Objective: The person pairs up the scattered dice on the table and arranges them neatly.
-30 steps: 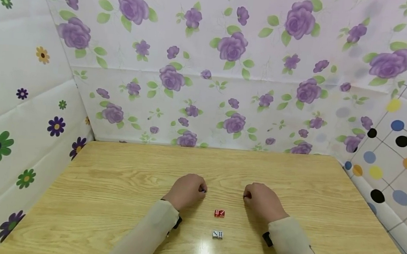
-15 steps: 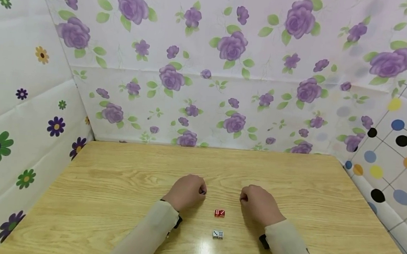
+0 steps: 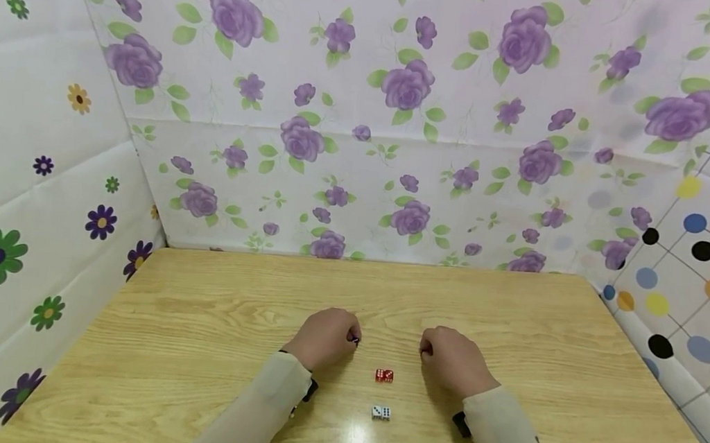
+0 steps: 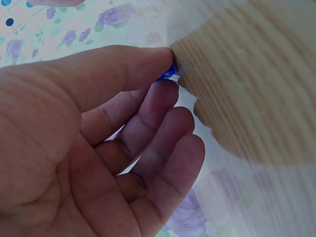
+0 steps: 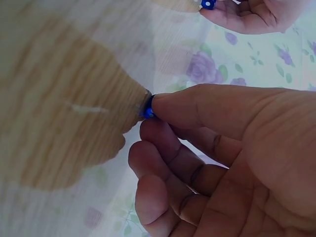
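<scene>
My left hand [image 3: 326,337] pinches a small blue die [image 4: 169,74] between thumb and fingertips, low at the table surface. Across from it, my right hand [image 3: 458,360] holds another blue die [image 5: 148,109] the same way, mostly covered by the thumb and finger. A gap of bare wood lies between the two hands. Just nearer than that gap, two red dice [image 3: 384,375] sit side by side. Two white dice [image 3: 381,413] with dark pips stand in a pair closer to the front. The right wrist view also catches the left hand's die [image 5: 208,4] at its top edge.
The light wooden table [image 3: 231,288] carries everything. Behind it hangs a cloth with purple roses [image 3: 364,111]. Patterned cloths close in the left [image 3: 36,217] and right [image 3: 695,276] sides.
My right hand has shifted slightly left toward the left hand, still pinching its die. The left hand and the red and white dice stay in place; the head view tips a little.
</scene>
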The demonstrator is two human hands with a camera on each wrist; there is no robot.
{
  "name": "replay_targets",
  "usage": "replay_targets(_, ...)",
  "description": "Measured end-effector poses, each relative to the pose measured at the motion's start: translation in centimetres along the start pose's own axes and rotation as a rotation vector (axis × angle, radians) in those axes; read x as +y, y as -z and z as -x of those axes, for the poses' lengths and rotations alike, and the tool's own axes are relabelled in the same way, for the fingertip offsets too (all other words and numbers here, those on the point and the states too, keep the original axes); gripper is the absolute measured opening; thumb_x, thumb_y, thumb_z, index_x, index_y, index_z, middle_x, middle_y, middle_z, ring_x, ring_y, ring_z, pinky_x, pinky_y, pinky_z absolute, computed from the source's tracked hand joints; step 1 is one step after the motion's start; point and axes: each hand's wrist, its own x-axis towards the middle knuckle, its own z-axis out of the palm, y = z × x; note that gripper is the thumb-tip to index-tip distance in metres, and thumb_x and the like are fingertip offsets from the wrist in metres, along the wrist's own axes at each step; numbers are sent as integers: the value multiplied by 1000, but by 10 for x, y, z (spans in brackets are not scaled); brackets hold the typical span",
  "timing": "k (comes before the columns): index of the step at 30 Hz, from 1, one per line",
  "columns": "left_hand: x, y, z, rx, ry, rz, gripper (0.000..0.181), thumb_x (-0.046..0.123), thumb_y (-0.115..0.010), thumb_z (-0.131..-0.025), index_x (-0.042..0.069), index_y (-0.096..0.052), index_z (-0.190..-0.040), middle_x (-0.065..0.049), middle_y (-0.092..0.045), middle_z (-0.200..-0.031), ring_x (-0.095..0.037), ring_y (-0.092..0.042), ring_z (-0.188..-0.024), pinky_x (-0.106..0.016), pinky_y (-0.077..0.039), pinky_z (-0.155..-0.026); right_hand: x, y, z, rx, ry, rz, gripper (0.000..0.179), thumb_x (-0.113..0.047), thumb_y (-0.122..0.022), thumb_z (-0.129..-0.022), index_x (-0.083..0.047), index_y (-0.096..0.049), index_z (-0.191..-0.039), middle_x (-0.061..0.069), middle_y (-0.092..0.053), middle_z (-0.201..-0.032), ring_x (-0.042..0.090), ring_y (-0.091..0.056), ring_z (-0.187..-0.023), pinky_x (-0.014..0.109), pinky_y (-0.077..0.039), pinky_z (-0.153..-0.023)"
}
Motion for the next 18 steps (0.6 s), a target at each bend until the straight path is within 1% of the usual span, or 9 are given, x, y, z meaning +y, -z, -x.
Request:
replay_targets(5,1,0,1,-6,0,-12,13,7,-63,-85,17,-72,-87,4,-66,-87,-8,-57,-76,-29,-49,-71,-1,2,2,3,13,1,10,-10,-67,-87,-17,-65,-80,-6,-56,-77,9,-48,-67,31,-45,-60)
replay_targets(10,1,-1,0,-9,-6,-28,11,9,-65,-84,18,-71,-86,5,-66,-86,-7,-57,-76,-28,-49,-71,-1,2,2,2,12,2,10,-11,-67,-87,-18,-65,-80,-6,-56,-76,9,-48,-66,31,-44,-59)
replay_targets(18,2,0,1,-21,3,0,9,11,-65,-85,18,-71,-87,6,-66,-86,-8,-58,-77,-29,-49,-71,0,0,-2,11,11,17,9,-12,-66,-87,-18,-66,-81,-6,-57,-76,8,-49,-66,30,-45,-60)
